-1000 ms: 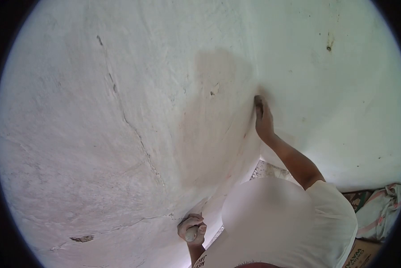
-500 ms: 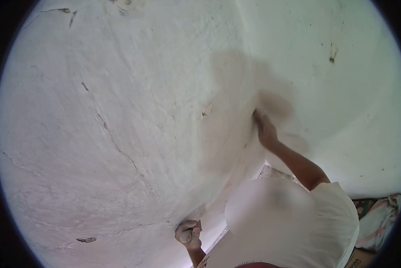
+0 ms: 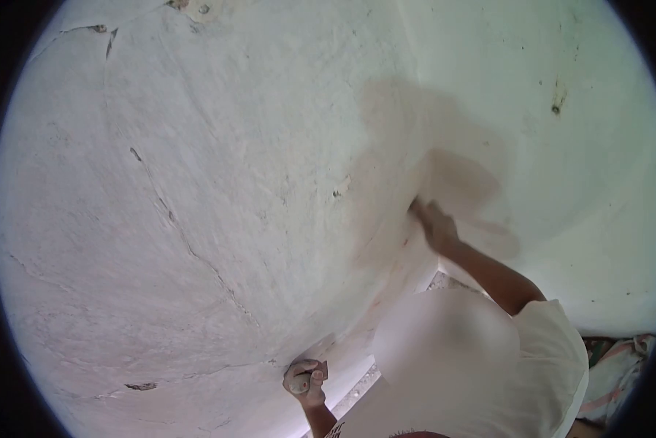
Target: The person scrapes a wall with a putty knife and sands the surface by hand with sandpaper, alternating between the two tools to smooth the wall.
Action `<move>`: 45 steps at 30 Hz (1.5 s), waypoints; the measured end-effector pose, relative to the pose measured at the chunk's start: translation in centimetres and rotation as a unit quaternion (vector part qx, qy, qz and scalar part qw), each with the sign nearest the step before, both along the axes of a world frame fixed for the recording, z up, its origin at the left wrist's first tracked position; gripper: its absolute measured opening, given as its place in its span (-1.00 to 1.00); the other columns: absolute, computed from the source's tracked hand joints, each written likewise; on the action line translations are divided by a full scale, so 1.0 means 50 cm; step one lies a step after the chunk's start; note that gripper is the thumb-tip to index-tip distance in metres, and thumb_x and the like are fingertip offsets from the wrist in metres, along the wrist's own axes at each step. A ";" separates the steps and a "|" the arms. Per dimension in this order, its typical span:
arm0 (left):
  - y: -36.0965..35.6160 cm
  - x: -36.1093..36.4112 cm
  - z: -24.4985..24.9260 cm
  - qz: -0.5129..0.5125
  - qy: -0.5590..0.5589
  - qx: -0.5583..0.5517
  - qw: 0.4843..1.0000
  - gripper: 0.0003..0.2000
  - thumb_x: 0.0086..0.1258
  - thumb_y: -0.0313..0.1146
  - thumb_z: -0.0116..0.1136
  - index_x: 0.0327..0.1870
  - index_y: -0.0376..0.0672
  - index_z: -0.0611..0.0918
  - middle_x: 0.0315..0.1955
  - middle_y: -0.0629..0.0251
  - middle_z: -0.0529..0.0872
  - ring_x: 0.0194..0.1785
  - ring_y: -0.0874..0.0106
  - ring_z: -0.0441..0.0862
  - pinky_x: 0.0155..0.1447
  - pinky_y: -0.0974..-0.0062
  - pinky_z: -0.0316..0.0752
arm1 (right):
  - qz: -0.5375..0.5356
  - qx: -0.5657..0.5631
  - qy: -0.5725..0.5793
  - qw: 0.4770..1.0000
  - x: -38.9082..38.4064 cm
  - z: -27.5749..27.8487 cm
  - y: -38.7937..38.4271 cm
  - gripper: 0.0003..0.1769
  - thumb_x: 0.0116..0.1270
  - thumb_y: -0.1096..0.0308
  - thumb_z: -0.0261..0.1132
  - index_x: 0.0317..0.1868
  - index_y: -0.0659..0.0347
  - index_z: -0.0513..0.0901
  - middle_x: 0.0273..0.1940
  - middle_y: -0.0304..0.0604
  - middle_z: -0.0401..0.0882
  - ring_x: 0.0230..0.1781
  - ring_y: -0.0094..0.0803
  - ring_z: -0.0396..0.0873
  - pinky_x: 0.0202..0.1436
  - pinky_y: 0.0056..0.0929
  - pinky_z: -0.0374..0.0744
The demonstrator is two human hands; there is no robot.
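Observation:
My right hand [image 3: 439,230] reaches to the white plastered wall [image 3: 269,146] close to its corner with the adjoining wall. The fingers are bent, blurred, and hold something small and dark against the surface; its kind does not show. Lower down, my left hand [image 3: 306,385] is curled close to the same wall. In it lies a rounded grey lump of what looks like putty [image 3: 298,382], with a flat brown piece [image 3: 323,370] jutting out beside the fingers. A shadow falls on the wall around my right hand.
Long cracks [image 3: 193,252] and chipped spots [image 3: 141,386] mark the wall. The adjoining wall [image 3: 591,168] has a small hole [image 3: 555,110]. Bundled striped cloth [image 3: 620,379] lies at lower right. A speckled floor strip [image 3: 361,387] shows beside my white shirt [image 3: 444,387].
The view has shifted slightly, so the wall marks sit a little lower. My right hand has moved slightly down along the corner. My left hand keeps its hold, nearly still.

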State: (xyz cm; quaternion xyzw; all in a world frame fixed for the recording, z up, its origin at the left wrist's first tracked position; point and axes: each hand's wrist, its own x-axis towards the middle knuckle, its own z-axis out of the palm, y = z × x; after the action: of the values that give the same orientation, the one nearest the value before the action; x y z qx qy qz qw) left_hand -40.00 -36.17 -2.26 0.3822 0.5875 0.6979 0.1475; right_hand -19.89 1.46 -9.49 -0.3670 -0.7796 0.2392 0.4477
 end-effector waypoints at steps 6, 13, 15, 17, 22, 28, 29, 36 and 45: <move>-0.007 0.015 0.021 0.012 -0.005 -0.045 0.999 -0.64 0.08 -0.20 0.52 -0.33 -0.26 0.61 -0.51 0.26 0.61 -0.51 0.49 0.55 -0.49 0.56 0.42 | 0.510 0.050 -0.298 0.805 -0.021 0.090 -0.256 -0.51 0.47 0.32 -0.06 0.39 -0.17 0.29 -0.11 -0.01 0.56 -0.15 -0.11 0.64 -0.07 -0.16 0.62; 0.012 0.006 -0.009 -0.103 -0.032 -0.186 0.976 -0.72 0.11 -0.45 0.47 -0.18 -0.27 0.65 -0.36 0.28 0.69 -0.38 0.55 0.58 -0.26 0.59 0.49 | 0.389 -0.262 0.084 0.879 -0.043 0.043 -0.346 -0.51 0.52 0.21 0.03 0.36 0.17 0.18 0.01 0.02 0.60 -0.05 -0.04 0.63 0.04 -0.26 0.55; 0.051 0.036 -0.010 -0.140 -0.044 -0.200 0.969 -0.71 0.15 -0.48 0.43 -0.12 -0.27 0.64 -0.31 0.28 0.70 -0.33 0.56 0.59 -0.21 0.58 0.50 | 0.364 -0.221 0.060 0.903 -0.036 0.032 -0.356 -0.51 0.51 0.20 0.07 0.35 0.16 0.22 -0.02 0.00 0.61 -0.08 -0.08 0.63 0.01 -0.26 0.55; 0.085 0.063 -0.034 -0.163 -0.047 -0.197 0.966 -0.70 0.18 -0.49 0.40 -0.06 -0.27 0.63 -0.28 0.29 0.70 -0.29 0.55 0.59 -0.15 0.57 0.51 | 0.403 -0.272 0.038 0.873 -0.021 0.054 -0.369 -0.51 0.49 0.17 0.12 0.33 0.14 0.27 -0.16 -0.05 0.59 -0.20 -0.22 0.62 -0.12 -0.25 0.55; 0.151 0.106 -0.071 -0.116 -0.063 -0.175 0.976 -0.71 0.24 -0.48 0.38 -0.04 -0.27 0.60 -0.25 0.30 0.69 -0.17 0.52 0.60 -0.02 0.54 0.51 | 0.416 -0.253 -0.035 0.873 0.021 0.069 -0.356 -0.44 0.41 0.12 0.23 0.33 0.07 0.28 -0.23 -0.05 0.55 -0.28 -0.20 0.63 -0.20 -0.31 0.57; 0.233 0.156 -0.055 -0.117 -0.073 -0.183 0.973 -0.66 0.17 -0.48 0.43 -0.04 -0.25 0.58 -0.26 0.34 0.65 -0.17 0.52 0.58 -0.09 0.54 0.51 | 0.382 -0.238 -0.065 0.891 0.080 0.103 -0.305 -0.41 0.39 0.12 0.25 0.32 0.13 0.28 -0.12 0.06 0.58 -0.14 -0.06 0.64 -0.08 -0.21 0.57; 0.245 0.163 -0.049 -0.116 -0.054 -0.195 0.972 -0.63 0.14 -0.48 0.45 -0.04 -0.24 0.58 -0.26 0.35 0.64 -0.18 0.52 0.57 -0.14 0.54 0.52 | 0.383 -0.283 -0.068 0.877 0.090 0.110 -0.296 -0.42 0.40 0.13 0.24 0.32 0.15 0.28 -0.07 0.07 0.59 -0.09 -0.05 0.64 -0.04 -0.20 0.57; 0.306 0.199 -0.071 -0.151 -0.164 -0.176 0.959 -0.68 0.18 -0.59 0.33 -0.03 -0.28 0.57 -0.23 0.30 0.62 -0.21 0.53 0.58 -0.17 0.54 0.55 | 0.318 -0.275 0.061 0.905 0.145 0.073 -0.211 -0.57 0.49 0.32 0.09 0.30 0.22 0.29 -0.11 0.04 0.59 -0.15 -0.16 0.62 -0.04 -0.26 0.55; 0.346 0.275 -0.067 -0.091 -0.208 -0.174 0.958 -0.72 0.15 -0.64 0.25 -0.10 -0.28 0.53 -0.27 0.29 0.58 -0.31 0.53 0.55 -0.30 0.55 0.53 | 0.267 0.192 -0.158 0.931 0.194 0.030 -0.135 -0.49 0.06 0.45 0.30 0.11 0.14 0.55 0.06 -0.16 0.53 0.13 -0.19 0.46 0.16 -0.13 0.43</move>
State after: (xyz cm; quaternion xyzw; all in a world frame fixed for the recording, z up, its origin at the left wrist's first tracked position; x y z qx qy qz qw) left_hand -26.26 -18.88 -5.62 0.2484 0.6190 0.6325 0.3937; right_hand -10.17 -5.29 -7.98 -0.0857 -0.9402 0.1347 0.3008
